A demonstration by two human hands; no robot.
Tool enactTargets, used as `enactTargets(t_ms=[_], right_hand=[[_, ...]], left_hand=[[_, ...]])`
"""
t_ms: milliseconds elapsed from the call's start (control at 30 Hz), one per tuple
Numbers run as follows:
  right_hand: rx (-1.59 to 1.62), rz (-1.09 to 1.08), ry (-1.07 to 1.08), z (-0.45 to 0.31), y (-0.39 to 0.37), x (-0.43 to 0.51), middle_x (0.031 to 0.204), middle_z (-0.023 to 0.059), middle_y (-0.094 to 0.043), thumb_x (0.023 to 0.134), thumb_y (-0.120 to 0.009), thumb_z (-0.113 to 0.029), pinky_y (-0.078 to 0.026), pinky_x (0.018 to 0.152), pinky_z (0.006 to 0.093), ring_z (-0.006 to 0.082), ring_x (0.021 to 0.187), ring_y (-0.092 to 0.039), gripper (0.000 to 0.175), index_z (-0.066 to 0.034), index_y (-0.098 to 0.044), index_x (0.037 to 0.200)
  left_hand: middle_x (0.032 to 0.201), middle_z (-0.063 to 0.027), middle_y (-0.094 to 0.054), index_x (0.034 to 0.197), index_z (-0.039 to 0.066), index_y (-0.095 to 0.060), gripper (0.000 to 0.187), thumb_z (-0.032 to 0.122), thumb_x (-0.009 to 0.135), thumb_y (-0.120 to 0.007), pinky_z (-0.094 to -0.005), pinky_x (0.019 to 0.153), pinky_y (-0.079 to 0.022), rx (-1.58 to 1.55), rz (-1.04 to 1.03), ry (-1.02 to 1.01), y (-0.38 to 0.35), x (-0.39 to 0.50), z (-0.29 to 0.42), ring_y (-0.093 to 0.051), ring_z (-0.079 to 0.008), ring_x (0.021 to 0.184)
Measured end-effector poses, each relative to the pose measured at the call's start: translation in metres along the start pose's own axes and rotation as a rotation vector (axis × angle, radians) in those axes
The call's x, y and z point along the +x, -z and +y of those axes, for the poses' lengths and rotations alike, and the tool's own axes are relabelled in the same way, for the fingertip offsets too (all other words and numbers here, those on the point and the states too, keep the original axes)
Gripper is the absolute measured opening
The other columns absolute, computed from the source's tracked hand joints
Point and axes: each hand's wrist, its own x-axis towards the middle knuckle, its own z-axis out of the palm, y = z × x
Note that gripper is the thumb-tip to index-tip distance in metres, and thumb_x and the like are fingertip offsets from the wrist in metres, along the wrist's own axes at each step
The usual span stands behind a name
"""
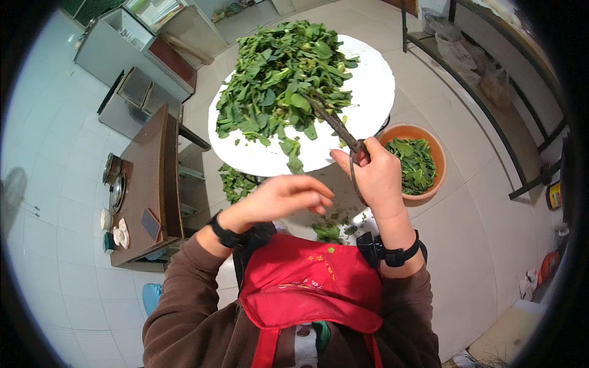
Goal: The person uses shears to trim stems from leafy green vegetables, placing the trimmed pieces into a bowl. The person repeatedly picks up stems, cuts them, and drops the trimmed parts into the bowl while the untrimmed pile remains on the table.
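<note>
A large heap of leafy greens (285,78) covers much of the round white tabletop (370,87). In my right hand (379,177) is a pair of dark metal scissors (338,126), gripped by the looped handles. Their blades point away from me and reach the heap's near right edge. My left hand (292,195), slightly blurred, hovers just in front of the table's near edge with curled, empty fingers. A loose leafy sprig (292,154) lies close to that edge, between the heap and my left hand.
An orange-brown plastic basin (441,163) holding greens stands to the right. More greens (235,184) show below the table's left side, and scraps (329,232) lie on the floor before me. A brown wooden table (142,184) stands left; a metal-framed shelf (474,110) is right.
</note>
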Motion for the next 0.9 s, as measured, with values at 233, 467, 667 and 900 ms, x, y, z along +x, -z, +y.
enactTargets(t_ms=[233, 467, 667, 900], right_hand=[[0.001, -0.022, -0.033, -0.010, -0.015, 0.011, 0.062, 0.0137, -0.060, 0.074, -0.081, -0.049, -0.049, 0.057, 0.0405, 0.0345, 0.059, -0.061, 0.055, -0.0013, -0.055, 0.071], [-0.065, -0.033, 0.003, -0.011, -0.027, 0.012, 0.067, 0.0114, -0.059, 0.074, -0.081, -0.049, -0.048, 0.058, 0.0398, 0.0317, 0.061, -0.059, 0.054, -0.0019, -0.054, 0.074], [-0.077, -0.036, 0.032, -0.008, -0.031, 0.012, 0.069, 0.0100, -0.057, 0.072, -0.083, -0.047, -0.047, 0.060, 0.0390, 0.0295, 0.064, -0.057, 0.053, -0.0024, -0.053, 0.074], [-0.125, -0.009, 0.207, -0.011, -0.043, 0.006, 0.075, 0.0100, -0.059, 0.070, -0.084, -0.040, -0.049, 0.067, 0.0411, 0.0310, 0.075, -0.059, 0.047, -0.0029, -0.056, 0.080]], left_hand=[[0.090, -0.0070, -0.066, 0.111, 0.003, -0.064, 0.037, 0.027, 0.085, -0.075, -0.0272, 0.074, -0.052, 0.624, 0.669, -0.174, 0.057, 0.008, 0.013, -0.062, -0.0137, 0.078], [0.088, -0.0117, -0.063, 0.114, 0.003, -0.064, 0.042, 0.024, 0.079, -0.075, -0.0324, 0.069, -0.051, 0.987, 0.597, -0.153, 0.066, 0.031, -0.005, -0.062, -0.0208, 0.076], [0.098, -0.0057, -0.068, 0.123, 0.004, -0.063, 0.036, 0.015, 0.089, -0.061, -0.0269, 0.073, -0.049, 0.365, 0.610, -0.046, 0.078, 0.016, -0.002, -0.060, -0.0111, 0.082], [0.105, -0.0021, -0.064, 0.123, 0.003, -0.060, 0.028, 0.009, 0.096, -0.054, -0.0264, 0.081, -0.048, -0.322, 0.522, -0.119, 0.072, -0.006, 0.011, -0.058, -0.0105, 0.092]])
